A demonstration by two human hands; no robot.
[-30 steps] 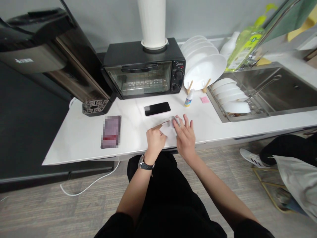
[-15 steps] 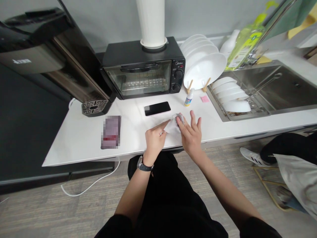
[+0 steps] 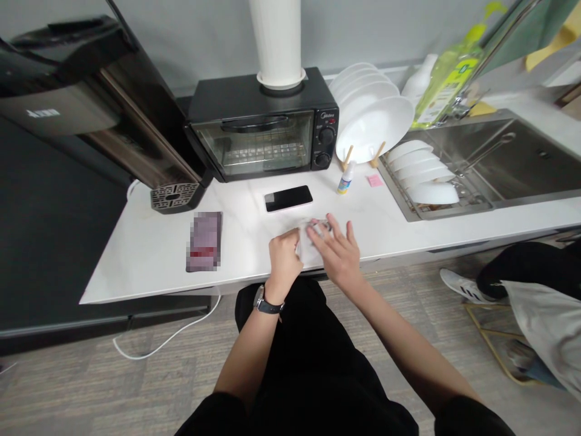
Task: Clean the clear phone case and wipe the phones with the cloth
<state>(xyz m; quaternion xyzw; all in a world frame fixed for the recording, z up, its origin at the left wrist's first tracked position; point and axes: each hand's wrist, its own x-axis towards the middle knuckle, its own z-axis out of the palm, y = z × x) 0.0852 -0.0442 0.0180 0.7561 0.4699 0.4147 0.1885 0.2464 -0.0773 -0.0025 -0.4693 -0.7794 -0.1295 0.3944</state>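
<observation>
White cloth (image 3: 308,249) is held at counter (image 3: 245,242) front, smartphone (image 3: 288,198) at its 11 o'clock, small bottle (image 3: 345,180) at 1. Its 9 o'clock edge is gripped in L hand's (image 3: 285,257) curled fingers; R hand's (image 3: 341,257) are part-spread on top, any pinch unclear. Cloth is best held taut w/ L, pressed lightly & evenly w/ R.

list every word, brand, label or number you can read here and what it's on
"Midea": on the black toaster oven, above its knobs
Oven knob markings: too small to read
White lettering on the dark dispenser: too blurred to read
Label on the small bottle: too small to read
Label on the yellow-green pump bottle: too blurred
Pink note: faint marks, not readable
</observation>
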